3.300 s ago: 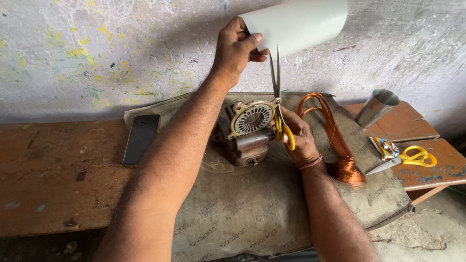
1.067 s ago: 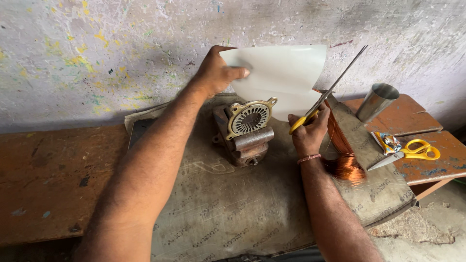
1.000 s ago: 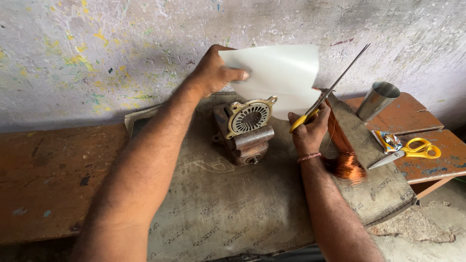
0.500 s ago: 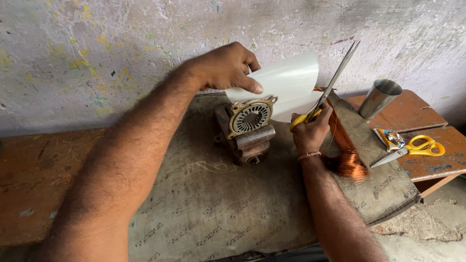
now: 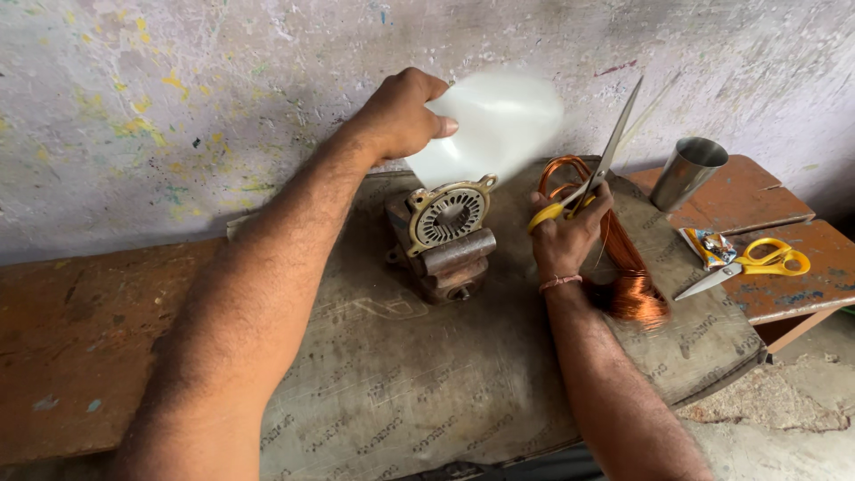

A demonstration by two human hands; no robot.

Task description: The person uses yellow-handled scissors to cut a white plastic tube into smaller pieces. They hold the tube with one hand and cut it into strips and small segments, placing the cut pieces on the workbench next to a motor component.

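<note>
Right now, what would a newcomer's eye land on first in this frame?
First, the white sheet that the left hand holds up against the paint-flecked wall, blurred. Next, the yellow-handled scissors in the right hand, blades pointing up, in front of a copper wire coil. Below the sheet, a brass-coloured motor stator sits in a vise on sackcloth.

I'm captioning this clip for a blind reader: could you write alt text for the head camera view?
A person's left hand holds up a white sheet while the right hand grips yellow-handled scissors, blades pointing up, above a motor stator on a sacking-covered bench. A copper wire coil, a second pair of scissors and a steel cup lie to the right.
</note>
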